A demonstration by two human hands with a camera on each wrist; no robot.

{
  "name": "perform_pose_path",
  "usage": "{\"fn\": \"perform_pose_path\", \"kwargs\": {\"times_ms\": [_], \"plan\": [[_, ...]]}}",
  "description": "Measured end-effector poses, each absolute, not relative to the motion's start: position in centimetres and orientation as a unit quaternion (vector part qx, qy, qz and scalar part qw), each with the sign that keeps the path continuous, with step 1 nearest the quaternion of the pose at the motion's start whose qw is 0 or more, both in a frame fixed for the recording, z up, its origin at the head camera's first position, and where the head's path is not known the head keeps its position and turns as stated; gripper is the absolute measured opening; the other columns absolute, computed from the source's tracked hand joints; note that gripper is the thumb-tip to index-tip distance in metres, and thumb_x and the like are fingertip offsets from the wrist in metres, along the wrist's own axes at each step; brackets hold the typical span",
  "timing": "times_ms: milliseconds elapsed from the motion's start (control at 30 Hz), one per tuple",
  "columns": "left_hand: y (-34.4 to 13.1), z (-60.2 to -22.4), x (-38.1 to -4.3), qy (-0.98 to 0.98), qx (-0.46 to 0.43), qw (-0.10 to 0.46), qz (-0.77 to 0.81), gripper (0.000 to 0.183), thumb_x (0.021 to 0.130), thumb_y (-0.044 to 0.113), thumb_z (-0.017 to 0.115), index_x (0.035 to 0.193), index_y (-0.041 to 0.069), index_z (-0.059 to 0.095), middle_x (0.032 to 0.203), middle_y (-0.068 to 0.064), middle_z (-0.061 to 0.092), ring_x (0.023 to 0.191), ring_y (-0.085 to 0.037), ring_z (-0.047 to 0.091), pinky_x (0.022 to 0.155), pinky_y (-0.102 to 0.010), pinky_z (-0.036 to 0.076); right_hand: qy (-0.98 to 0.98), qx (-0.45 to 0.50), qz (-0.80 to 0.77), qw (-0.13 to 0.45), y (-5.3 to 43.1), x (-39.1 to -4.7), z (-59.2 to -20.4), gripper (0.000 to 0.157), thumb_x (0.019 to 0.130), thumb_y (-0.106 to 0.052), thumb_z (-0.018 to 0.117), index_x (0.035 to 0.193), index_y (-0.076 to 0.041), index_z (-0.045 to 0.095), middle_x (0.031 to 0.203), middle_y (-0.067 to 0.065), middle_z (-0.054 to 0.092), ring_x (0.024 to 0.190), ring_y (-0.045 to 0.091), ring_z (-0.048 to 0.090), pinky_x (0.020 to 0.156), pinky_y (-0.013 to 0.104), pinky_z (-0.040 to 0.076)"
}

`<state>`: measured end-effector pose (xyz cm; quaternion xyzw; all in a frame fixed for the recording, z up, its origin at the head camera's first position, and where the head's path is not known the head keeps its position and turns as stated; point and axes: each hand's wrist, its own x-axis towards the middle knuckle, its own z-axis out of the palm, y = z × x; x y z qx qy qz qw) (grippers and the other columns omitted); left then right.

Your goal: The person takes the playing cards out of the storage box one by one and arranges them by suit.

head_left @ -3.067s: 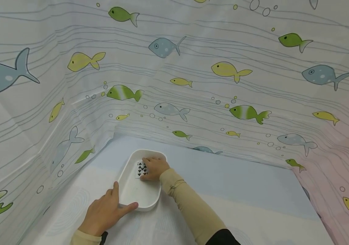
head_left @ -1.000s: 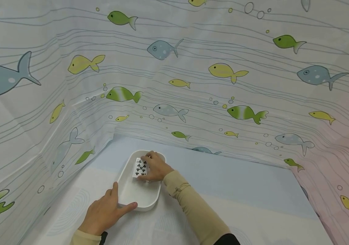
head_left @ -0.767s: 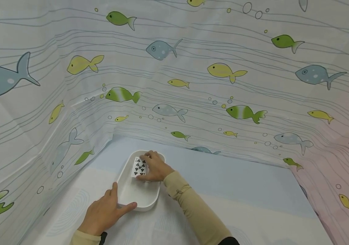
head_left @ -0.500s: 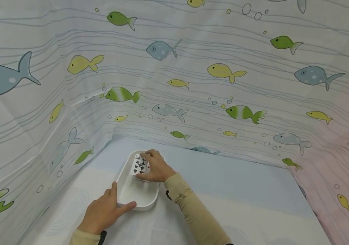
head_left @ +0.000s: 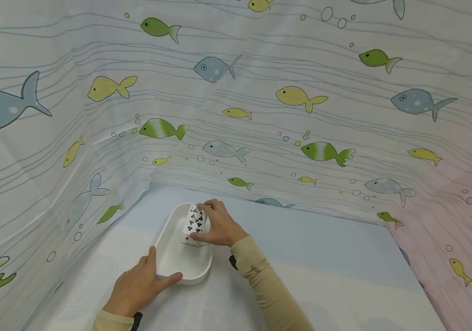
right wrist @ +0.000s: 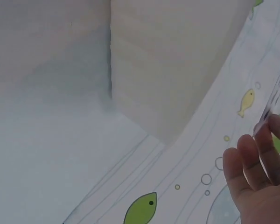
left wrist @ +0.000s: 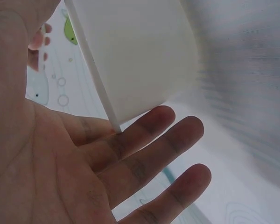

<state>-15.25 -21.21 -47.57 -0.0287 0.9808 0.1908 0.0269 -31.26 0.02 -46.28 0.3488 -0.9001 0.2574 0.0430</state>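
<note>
A white oblong tray (head_left: 178,269) with rounded corners stands on the pale table. Above its far end my right hand (head_left: 222,226) pinches a playing card (head_left: 195,220) printed with black clubs. Another card (head_left: 187,239) with a red diamond shows just below it, partly covered; how many lie there I cannot tell. The right wrist view catches the held card (right wrist: 274,95) almost edge-on between thumb and fingers. My left hand (head_left: 136,285) touches the tray's near left corner, fingers along the outer side, thumb by the near rim. In the left wrist view its fingers are extended.
A pale blue and white tabletop (head_left: 302,257) runs to the right of the tray. Fish-printed sheeting (head_left: 269,138) rises behind and on both sides, close to the tray's far left.
My right hand has lifted the clubs card and drawn it slightly back to the right, tilting it. The red-diamond card beneath has come into view. The left hand keeps its place.
</note>
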Motion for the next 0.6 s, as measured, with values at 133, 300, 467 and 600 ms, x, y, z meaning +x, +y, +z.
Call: {"fn": "perform_pose_path", "kwargs": {"times_ms": [133, 300, 467, 600], "plan": [[-21.2, -47.5, -15.3, 0.981, -0.031, 0.032, 0.19, 0.127, 0.079, 0.081, 0.062, 0.148, -0.021, 0.026, 0.121, -0.037, 0.057, 0.082, -0.034, 0.065, 0.074, -0.057, 0.053, -0.901, 0.343, 0.263, 0.051, 1.1, -31.2, -45.7, 0.088, 0.081, -0.057, 0.08, 0.151, -0.016, 0.047, 0.147, 0.006, 0.041, 0.13, 0.018, 0.045, 0.101, 0.033, 0.048], [-21.2, -47.4, -15.4, 0.981, -0.031, 0.03, 0.187, 0.128, 0.079, 0.082, 0.061, 0.147, -0.02, 0.026, 0.12, -0.036, 0.057, 0.081, -0.034, 0.065, 0.073, -0.056, 0.053, -0.9, 0.337, 0.27, 0.059, 2.7, -31.1, -45.1, 0.088, 0.08, -0.056, 0.08, 0.151, -0.016, 0.048, 0.146, 0.006, 0.042, 0.13, 0.019, 0.045, 0.102, 0.036, 0.048], [-21.2, -47.5, -15.4, 0.981, -0.029, 0.026, 0.188, 0.126, 0.079, 0.08, 0.062, 0.147, -0.02, 0.026, 0.12, -0.035, 0.058, 0.081, -0.034, 0.065, 0.073, -0.056, 0.053, -0.903, 0.33, 0.266, 0.069, 4.4, -31.1, -44.9, 0.088, 0.08, -0.055, 0.081, 0.151, -0.015, 0.048, 0.146, 0.007, 0.042, 0.131, 0.02, 0.045, 0.104, 0.039, 0.046], [-21.2, -47.5, -15.3, 0.982, -0.031, 0.027, 0.187, 0.126, 0.079, 0.081, 0.062, 0.148, -0.019, 0.026, 0.121, -0.035, 0.057, 0.083, -0.035, 0.065, 0.075, -0.057, 0.052, -0.904, 0.328, 0.264, 0.076, 5.5, -31.2, -44.9, 0.088, 0.081, -0.055, 0.08, 0.151, -0.014, 0.047, 0.147, 0.009, 0.041, 0.132, 0.022, 0.045, 0.105, 0.04, 0.046]]}}
